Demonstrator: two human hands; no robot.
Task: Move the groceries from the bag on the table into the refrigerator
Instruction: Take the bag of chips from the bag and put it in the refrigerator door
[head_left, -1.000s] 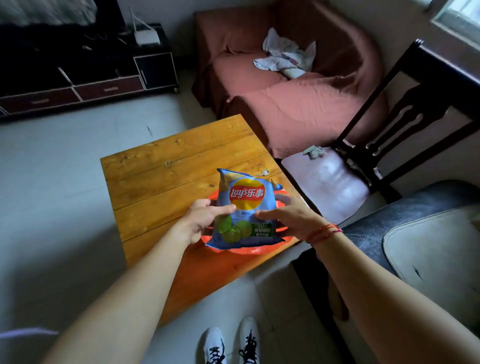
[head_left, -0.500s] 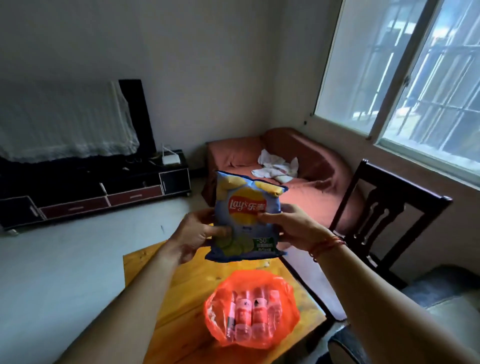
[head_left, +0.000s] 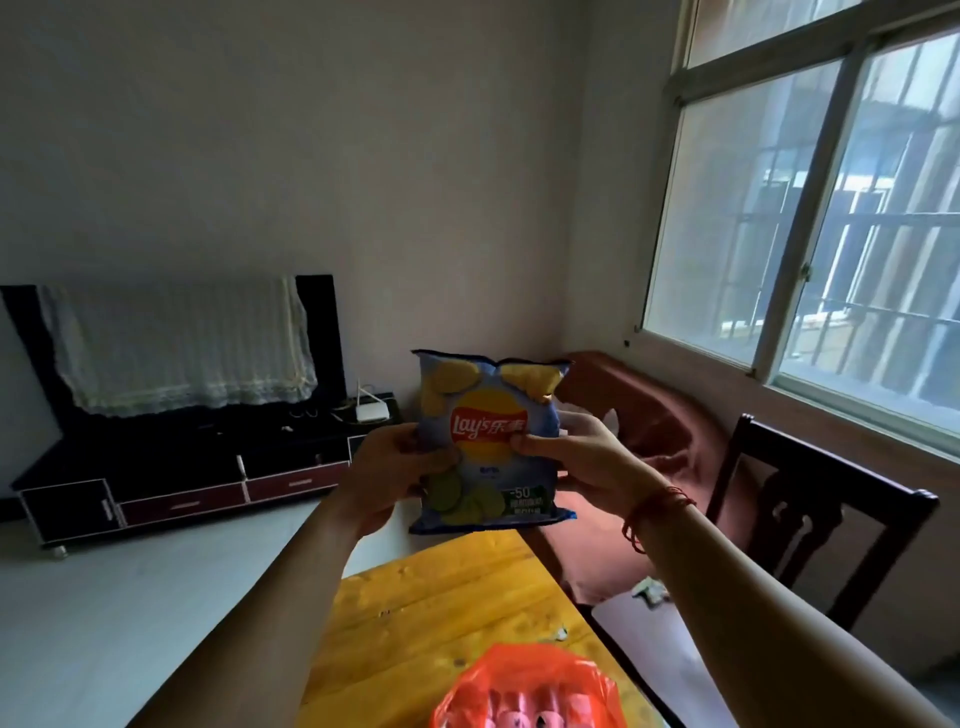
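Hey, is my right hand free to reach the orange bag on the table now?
Probably not yet. The right hand grips the chip bag together with the left hand, above the table. Nothing covers the orange bag below, so letting go with the right should free the way.

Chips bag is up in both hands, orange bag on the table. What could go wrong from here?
1. Both the left hand and right hand grip the chips bag by its sides: a hard squeeze may crush the chips.
2. No refrigerator in view, neither hand free: its door likely needs a one-handed regrip.
3. The orange bag lies by the table's right edge; a turn might knock it.
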